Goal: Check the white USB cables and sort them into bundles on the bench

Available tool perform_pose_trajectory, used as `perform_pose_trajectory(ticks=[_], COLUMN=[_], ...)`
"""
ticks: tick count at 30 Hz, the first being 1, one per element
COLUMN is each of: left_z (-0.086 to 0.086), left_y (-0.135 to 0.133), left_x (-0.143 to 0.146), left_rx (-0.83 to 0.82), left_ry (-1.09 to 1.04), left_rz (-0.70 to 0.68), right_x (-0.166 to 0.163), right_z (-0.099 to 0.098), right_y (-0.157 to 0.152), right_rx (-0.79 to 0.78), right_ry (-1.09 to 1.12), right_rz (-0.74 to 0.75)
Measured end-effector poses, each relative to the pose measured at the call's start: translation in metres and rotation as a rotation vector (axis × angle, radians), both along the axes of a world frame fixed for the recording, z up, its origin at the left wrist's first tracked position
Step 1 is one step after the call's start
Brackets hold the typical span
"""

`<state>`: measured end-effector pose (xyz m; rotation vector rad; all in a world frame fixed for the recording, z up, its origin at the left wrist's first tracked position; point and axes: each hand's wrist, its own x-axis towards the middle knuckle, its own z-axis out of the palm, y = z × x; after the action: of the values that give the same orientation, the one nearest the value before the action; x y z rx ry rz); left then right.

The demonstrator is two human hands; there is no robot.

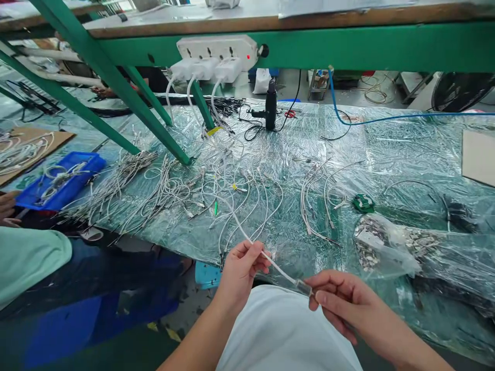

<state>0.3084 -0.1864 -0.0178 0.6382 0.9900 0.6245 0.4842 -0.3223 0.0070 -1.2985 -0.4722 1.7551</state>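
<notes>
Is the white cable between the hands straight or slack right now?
Straight: the white cable runs without a visible sag from the left hand to the right hand.

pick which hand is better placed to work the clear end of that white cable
Probably the right hand: it pinches the clear sleeved end of the white cable between finger and thumb. The left hand grips the cable further back, so it seems better suited to steadying it.
</notes>
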Motion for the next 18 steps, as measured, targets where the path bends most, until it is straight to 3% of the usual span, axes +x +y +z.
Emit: perform_pose_trajectory(ticks=[4, 11, 13, 15, 17, 18], left_z=[0.002, 0.002, 0.012, 0.032, 0.057, 0.068], left_y=[0.006, 0.01, 0.008, 0.003, -0.004, -0.007], left_x=[-0.013, -0.028, -0.039, -0.051, -0.06, -0.061], left_rx=[0.001, 0.035, 0.092, 0.206, 0.425, 0.559], left_ry=[-0.012, -0.007, 0.071, 0.186, 0.274, 0.303], left_rz=[0.064, 0.109, -0.081, -0.434, -0.688, -0.746], right_x=[-0.012, -0.022, -0.02, -0.016, -0.012, -0.011], right_z=[0.003, 0.002, 0.002, 0.006, 0.014, 0.019], right_y=[0.009, 0.016, 0.015, 0.014, 0.015, 0.016], right_rx=[0.001, 0.001, 0.034, 0.1, 0.18, 0.218], right_ry=[-0.209, -0.359, -0.453, -0.566, -0.633, -0.644], right_rz=[0.02, 0.057, 0.07, 0.127, 0.245, 0.312])
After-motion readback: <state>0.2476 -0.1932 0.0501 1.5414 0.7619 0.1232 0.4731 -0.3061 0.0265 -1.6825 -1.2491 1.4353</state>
